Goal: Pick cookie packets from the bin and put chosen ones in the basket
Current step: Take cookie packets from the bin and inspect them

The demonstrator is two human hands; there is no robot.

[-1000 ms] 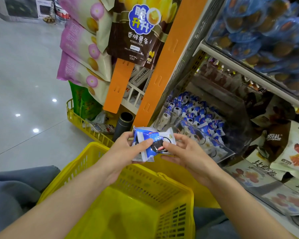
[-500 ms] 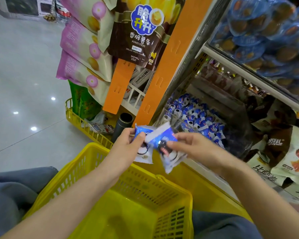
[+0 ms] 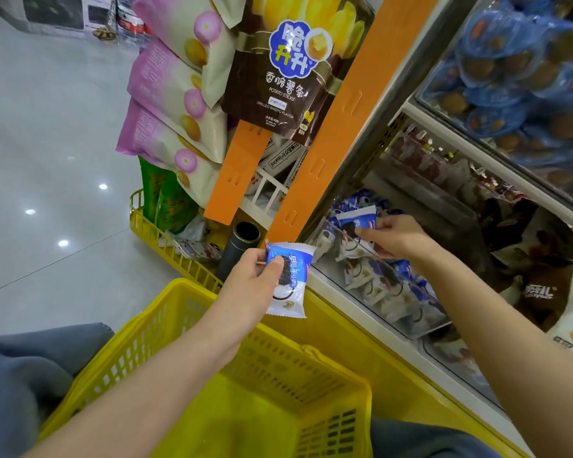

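clear bin (image 3: pixel 420 285) – heaped cookie packets (image 3: pixel 371 285); yellow basket (image 3: pixel 192 328) below.

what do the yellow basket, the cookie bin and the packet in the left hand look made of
Basket: moulded yellow plastic, slightly glossy; slotted lattice walls. Bin: clear rigid plastic, possibly acrylic; packets show through its wall. Packet: thin glossy printed film, likely plastic; crimped ends and wrinkles.
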